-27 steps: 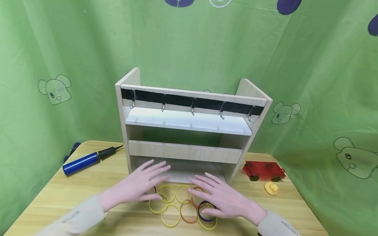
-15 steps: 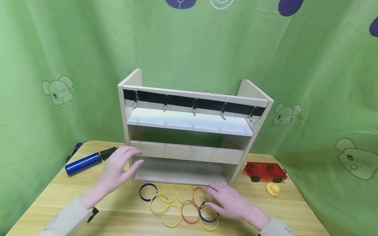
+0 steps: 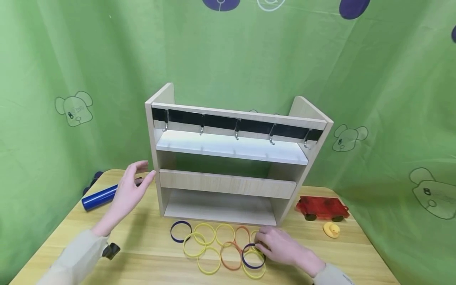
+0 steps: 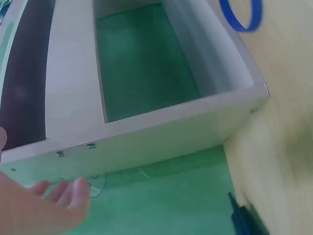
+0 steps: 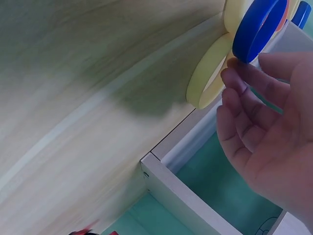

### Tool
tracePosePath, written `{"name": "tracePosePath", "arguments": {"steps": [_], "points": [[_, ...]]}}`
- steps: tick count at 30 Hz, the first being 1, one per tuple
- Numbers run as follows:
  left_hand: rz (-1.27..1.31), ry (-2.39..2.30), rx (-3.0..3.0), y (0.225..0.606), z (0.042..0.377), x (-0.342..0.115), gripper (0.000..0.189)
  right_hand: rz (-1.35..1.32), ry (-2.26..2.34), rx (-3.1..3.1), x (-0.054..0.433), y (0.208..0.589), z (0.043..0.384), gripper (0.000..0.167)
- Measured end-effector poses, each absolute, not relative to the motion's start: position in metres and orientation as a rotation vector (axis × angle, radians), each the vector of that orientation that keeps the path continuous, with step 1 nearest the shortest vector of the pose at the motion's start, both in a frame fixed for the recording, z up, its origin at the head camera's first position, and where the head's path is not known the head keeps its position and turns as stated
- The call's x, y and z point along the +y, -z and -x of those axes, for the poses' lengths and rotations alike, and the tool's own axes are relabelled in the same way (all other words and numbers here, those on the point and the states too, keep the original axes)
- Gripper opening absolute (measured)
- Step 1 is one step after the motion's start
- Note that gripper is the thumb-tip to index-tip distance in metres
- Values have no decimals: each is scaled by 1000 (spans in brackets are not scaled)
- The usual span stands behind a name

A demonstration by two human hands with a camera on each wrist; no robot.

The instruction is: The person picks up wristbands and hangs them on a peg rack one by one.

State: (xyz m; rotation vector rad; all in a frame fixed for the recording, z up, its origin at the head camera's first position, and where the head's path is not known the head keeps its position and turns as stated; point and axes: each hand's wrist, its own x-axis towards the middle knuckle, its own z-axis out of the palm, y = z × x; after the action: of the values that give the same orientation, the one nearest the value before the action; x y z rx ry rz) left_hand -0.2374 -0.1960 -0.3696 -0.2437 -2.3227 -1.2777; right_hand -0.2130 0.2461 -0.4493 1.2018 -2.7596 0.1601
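Observation:
My left hand [image 3: 124, 196] is raised beside the left side of the wooden shelf unit [image 3: 228, 184], its thumb and fingers apart and nothing between them. It overlaps the blue hand pump [image 3: 99, 198] in the head view. Low over the table, my right hand [image 3: 279, 245] reaches the right end of a group of rubber wristbands. Its bent fingertips are right at a yellow wristband [image 5: 198, 88] and a dark blue wristband [image 5: 249, 36], with thumb and fingers apart. Several yellow ones, orange ones [image 3: 231, 269] and another dark blue wristband [image 3: 171, 233] lie farther left.
Several metal hooks [image 3: 236, 134] hang from a black strip along the unit's upper rail. On the right of the wooden table [image 3: 149, 261] are a red toy cart [image 3: 322, 208] and a yellow rubber duck [image 3: 331, 229]. A green curtain [image 3: 228, 51] stands behind.
My left hand has moved left and up, away from the wristbands to the unit's left side. My right hand has shifted slightly right and lowered, its fingers bending toward the wristbands.

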Motion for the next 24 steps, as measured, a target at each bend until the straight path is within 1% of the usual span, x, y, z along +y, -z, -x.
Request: {"name": "tracePosePath", "arguments": {"steps": [3, 6, 9, 12, 16, 24], "points": [[224, 1375, -2466, 368, 246, -200, 67, -1229, -148, -2759, 247, 452, 214, 7], [203, 1523, -2545, 366, 253, -203, 75, -1258, -147, -2716, 247, 452, 215, 9], [234, 1741, -2559, 365, 259, -205, 83, -1276, -156, -2671, 247, 450, 214, 11], [306, 1914, -2543, 364, 264, -207, 87, -1296, -179, -2640, 247, 449, 214, 12], [383, 2022, -2534, 364, 268, -209, 88, -1328, -219, -2643, 245, 447, 214, 12], [415, 2140, -2511, 362, 274, -208, 93, -1342, -401, -2692, 241, 442, 214, 11]]}}
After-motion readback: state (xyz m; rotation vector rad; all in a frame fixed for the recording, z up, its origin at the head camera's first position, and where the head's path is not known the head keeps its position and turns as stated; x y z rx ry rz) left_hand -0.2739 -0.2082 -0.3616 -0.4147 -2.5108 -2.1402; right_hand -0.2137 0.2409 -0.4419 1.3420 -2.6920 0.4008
